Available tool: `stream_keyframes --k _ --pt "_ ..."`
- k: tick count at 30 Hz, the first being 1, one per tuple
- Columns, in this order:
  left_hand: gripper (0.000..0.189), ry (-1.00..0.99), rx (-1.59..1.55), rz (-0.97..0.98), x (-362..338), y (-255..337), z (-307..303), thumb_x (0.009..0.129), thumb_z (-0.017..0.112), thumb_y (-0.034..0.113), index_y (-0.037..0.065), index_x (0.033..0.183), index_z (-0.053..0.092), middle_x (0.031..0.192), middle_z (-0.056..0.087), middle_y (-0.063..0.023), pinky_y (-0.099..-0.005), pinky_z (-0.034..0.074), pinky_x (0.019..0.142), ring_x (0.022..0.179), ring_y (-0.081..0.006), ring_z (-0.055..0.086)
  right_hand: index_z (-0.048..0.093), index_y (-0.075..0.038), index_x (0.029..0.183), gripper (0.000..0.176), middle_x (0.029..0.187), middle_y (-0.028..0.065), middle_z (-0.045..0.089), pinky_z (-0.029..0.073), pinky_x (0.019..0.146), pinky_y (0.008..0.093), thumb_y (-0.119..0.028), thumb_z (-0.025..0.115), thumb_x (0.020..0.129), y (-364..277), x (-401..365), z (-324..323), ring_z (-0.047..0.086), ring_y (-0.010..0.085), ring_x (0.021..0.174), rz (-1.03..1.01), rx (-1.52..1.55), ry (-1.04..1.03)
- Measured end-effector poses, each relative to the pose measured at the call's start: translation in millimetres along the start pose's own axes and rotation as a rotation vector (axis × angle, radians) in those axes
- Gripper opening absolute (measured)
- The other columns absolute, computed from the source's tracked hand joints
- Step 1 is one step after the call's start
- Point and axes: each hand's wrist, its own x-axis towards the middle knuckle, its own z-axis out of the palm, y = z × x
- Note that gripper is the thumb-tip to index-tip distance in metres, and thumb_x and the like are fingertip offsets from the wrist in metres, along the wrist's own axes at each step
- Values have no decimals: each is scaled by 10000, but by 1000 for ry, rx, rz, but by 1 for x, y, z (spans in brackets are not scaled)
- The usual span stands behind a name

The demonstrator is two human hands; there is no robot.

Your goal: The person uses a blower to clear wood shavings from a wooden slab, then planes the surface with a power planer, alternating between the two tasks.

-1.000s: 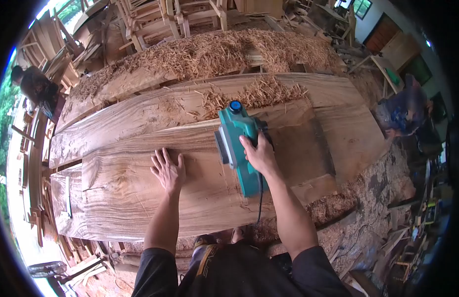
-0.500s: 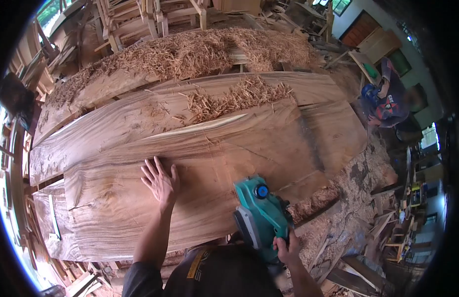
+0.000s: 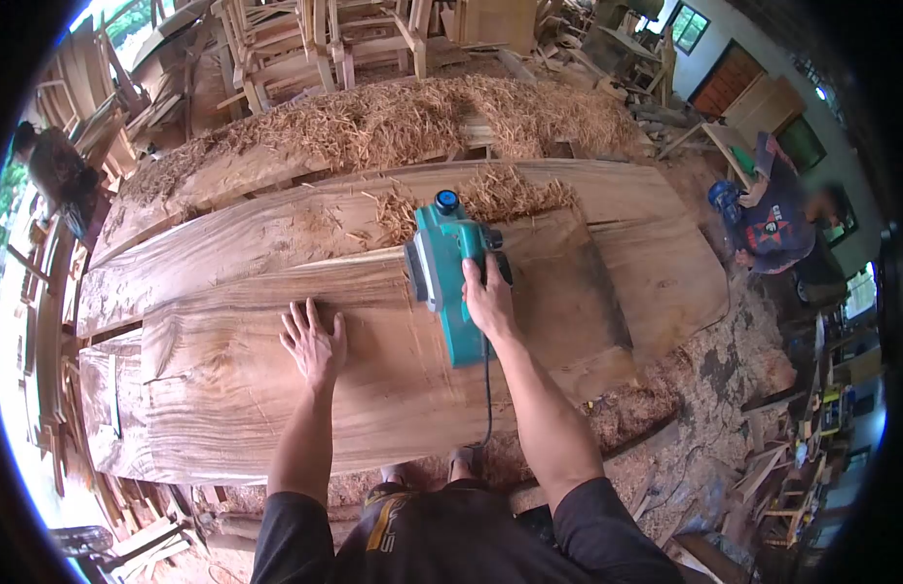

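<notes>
A teal electric planer (image 3: 449,258) with a blue knob rests on a broad wooden slab (image 3: 237,380), its front reaching the heap of wood shavings (image 3: 510,195). My right hand (image 3: 489,297) is wrapped round the planer's rear handle. A dark power cord (image 3: 487,389) hangs from the tool's back down past the slab's near edge. To the left, my left hand (image 3: 313,341) lies flat on the slab with its fingers spread, holding nothing. The planer's sole is hidden against the wood.
Beyond the slab, another long board (image 3: 218,185) carries a thick pile of shavings (image 3: 393,117). Wooden chair frames (image 3: 325,44) stand behind it. At the right a person (image 3: 777,219) holds a blue power tool (image 3: 726,200); another person (image 3: 60,175) is at the far left.
My right hand has pushed the planer forward across the slab, from near its front edge to the shavings heap. My left hand stays flat on the wood. The camera view has shifted slightly.
</notes>
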Motion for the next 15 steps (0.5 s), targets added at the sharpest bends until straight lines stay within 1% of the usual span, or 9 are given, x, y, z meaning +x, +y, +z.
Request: stream_keyframes --k 2,5,6,7,8,9,11,13,15 --pt "733 47 10 2 2 0 9 980 532 548 103 1549 407 1641 294 -204 -596 165 1224 1526 -425 217 570 -63 1251 385 707 52 599 488 562 339 -391 536 1052 4 -38 -13 600 165 602 -32 21 7" --pt "670 24 -10 339 -11 46 11 975 566 515 88 1486 490 1606 335 -218 -615 207 1203 1495 -441 262 569 -38 1231 295 681 14 546 443 547 298 -279 519 1069 5 -127 -48 539 109 595 -50 68 -12" --pt "565 -8 -113 374 -35 88 -2 972 595 482 72 1361 583 1467 491 -242 -557 374 1123 1371 -433 452 542 -17 1369 428 876 188 695 536 699 440 -273 578 1027 18 -161 -67 700 335 764 17 54 -94" --pt "530 -397 -159 471 -51 115 -24 969 598 507 77 1280 606 1297 610 -249 -490 491 1006 1212 -405 596 547 33 1351 444 854 179 693 537 678 434 -248 607 1011 20 -197 -81 696 332 735 63 55 -91" --pt "575 -311 -550 583 -77 146 -54 949 588 589 81 1218 611 1146 674 -242 -451 549 889 1059 -392 676 536 59 1356 460 904 202 695 548 718 423 -205 617 987 21 -229 -100 702 332 779 80 19 -143" --pt "671 -568 -400 552 -97 164 -66 925 602 635 79 1302 590 1116 703 -237 -481 571 836 954 -411 712 525 86 1361 479 953 225 697 559 759 412 -161 626 963 22 -262 -119 708 332 823 96 -19 -196" --pt "643 -646 -289 788 -119 176 -63 897 609 649 102 1234 620 976 740 -199 -506 586 740 833 -410 728 514 91 1380 511 1028 258 698 557 827 420 -163 624 950 37 -318 -138 717 344 907 238 39 -199" --pt "630 -773 -289 922 -104 176 -48 881 621 665 82 1115 670 802 733 -182 -493 588 703 789 -384 732 514 93 1381 527 1035 263 701 555 837 425 -179 634 946 38 -309 -140 720 353 928 198 2 -184" --pt "628 -745 -265 922 -81 184 -49 872 629 665 84 1106 673 832 738 -185 -485 589 696 802 -386 733 518 90 1380 535 1048 271 701 554 846 428 -200 640 948 31 -295 -136 721 366 951 168 -2 -168"
